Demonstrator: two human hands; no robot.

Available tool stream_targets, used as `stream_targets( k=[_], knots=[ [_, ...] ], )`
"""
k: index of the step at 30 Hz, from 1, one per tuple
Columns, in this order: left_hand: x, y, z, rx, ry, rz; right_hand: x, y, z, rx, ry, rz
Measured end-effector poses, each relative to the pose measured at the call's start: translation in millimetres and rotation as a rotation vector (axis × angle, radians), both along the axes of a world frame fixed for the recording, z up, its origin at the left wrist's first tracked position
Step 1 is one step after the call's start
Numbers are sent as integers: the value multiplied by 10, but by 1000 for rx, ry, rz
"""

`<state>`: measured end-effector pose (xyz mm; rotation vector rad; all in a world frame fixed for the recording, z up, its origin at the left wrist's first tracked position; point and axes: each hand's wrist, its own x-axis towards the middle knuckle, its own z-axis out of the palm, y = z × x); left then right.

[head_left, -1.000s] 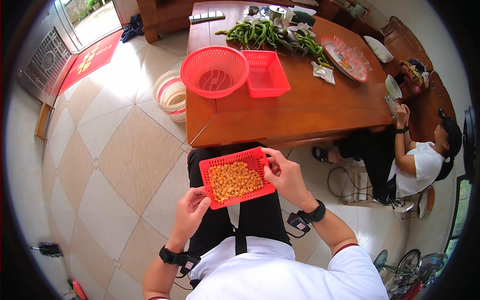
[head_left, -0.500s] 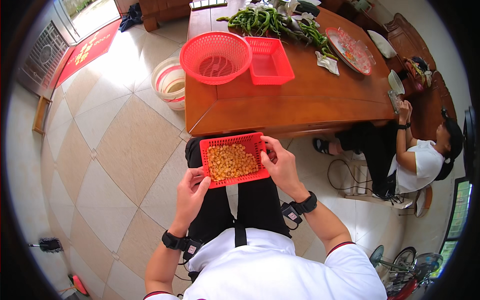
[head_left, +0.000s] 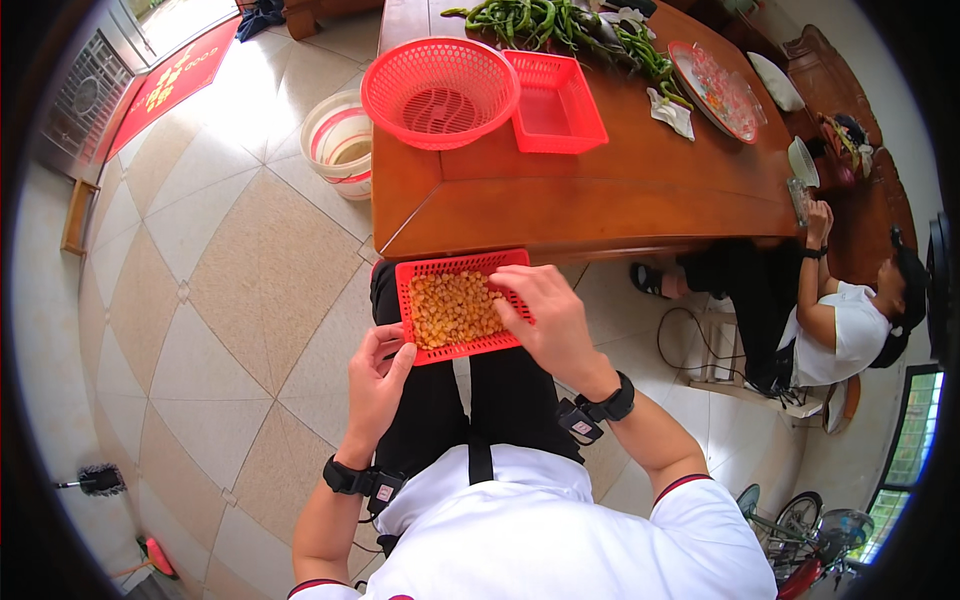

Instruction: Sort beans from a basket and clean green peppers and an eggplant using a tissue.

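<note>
A small red plastic basket [head_left: 466, 349] with slotted sides is over my lap, just off the table edge. Yellow-orange corn kernels [head_left: 452, 308] cover its bottom. Thumb and fingers of my left hand [head_left: 376, 380] grip the basket's left rim near the front corner. Across the right rim reaches my right hand [head_left: 552, 322], its thumb and fingers apart and dipping toward the kernels at the right side. No kernel shows between those fingertips, which are partly hidden by the hand.
On the brown wooden table [head_left: 600, 205] stand a round red colander [head_left: 440, 95] and a rectangular red basket [head_left: 560, 105]. Behind them lie green peppers [head_left: 540, 25] and an oval tray [head_left: 715, 90]. A bucket [head_left: 340, 150] stands left; a seated person [head_left: 840, 305] works at right.
My right hand has let go of the basket's right rim and moved in over the kernels. My left hand keeps its hold. The view has shifted slightly, with the table appearing higher.
</note>
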<state>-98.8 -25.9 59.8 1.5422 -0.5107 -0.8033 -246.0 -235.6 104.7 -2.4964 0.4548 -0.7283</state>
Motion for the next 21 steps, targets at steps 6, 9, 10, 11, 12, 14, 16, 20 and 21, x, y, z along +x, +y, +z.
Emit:
stream_targets(
  k=[6,9,10,11,12,14,16,20,21],
  knots=[
    [19,-21,-27,1,1,-11,237,90,-98,-5,177,95],
    [33,-18,-55,4,-4,-25,349,110,-129,-76,343,55],
    [35,-21,-66,-9,3,-31,374,114,-173,-75,323,48],
    [35,-18,-80,-9,5,-29,392,120,-211,-73,302,41],
    [35,-23,-98,-18,25,-30,403,125,-241,-75,304,42],
    [35,-35,-106,-30,47,-32,411,129,-275,24,291,147],
    [40,-22,-104,-20,60,-25,414,139,-184,133,384,182],
    [49,-22,-118,-14,45,-32,322,72,-36,140,338,216],
    [46,-21,-146,-19,52,-27,293,44,-17,125,325,150]
  ],
)
